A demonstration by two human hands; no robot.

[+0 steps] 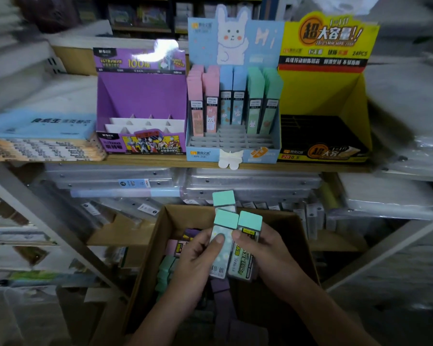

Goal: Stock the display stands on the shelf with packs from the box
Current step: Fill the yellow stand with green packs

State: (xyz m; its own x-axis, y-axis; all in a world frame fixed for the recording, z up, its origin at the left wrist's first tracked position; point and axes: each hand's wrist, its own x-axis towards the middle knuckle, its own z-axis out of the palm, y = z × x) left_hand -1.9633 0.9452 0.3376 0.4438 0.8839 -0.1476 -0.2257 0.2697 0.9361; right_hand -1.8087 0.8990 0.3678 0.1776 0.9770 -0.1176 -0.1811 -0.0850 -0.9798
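Shelf (160, 159): wooden board across the upper half of the view; three cardboard display stands side by side on it, touching.
Flat stack (43, 143): far left on shelf, blue-topped bundle lying flat, just beside purple stand.
Purple stand (140, 96): leftmost of the three; white dividers showing in its well.
Blue stand (260, 41): middle, rabbit header. Pink packs (203, 96), blue packs (231, 96) and green packs (263, 96) upright in back rows, in that order; grey grid of cells showing in front of them.
Yellow stand (320, 91): rightmost; black tray floor showing.
Clear folders (248, 181): piled on the level under the shelf, behind box.
Box (185, 213): brown carton, open, below shelf at centre; loose mint-green and purple packs lying inside, partly hidden by forearms.
Left hand (198, 260): above box, forearm rising from bottom edge; fingers wrapped behind patterned pack, thumb pressed flat on its front. Gripping it.
Patterned pack (226, 219): mint cap up, barcode at lower end; held over box, touching labelled pack on its right.
Third pack (224, 198): mint cap showing just above and behind patterned pack; which hand carries it, cannot tell.
Labelled pack (249, 222): mint cap up, yellow-and-black label; over box.
Right hand (268, 255): forearm enters from lower right; fingers curled round back of labelled pack, thumb tip on label just under cap. Gripping it.
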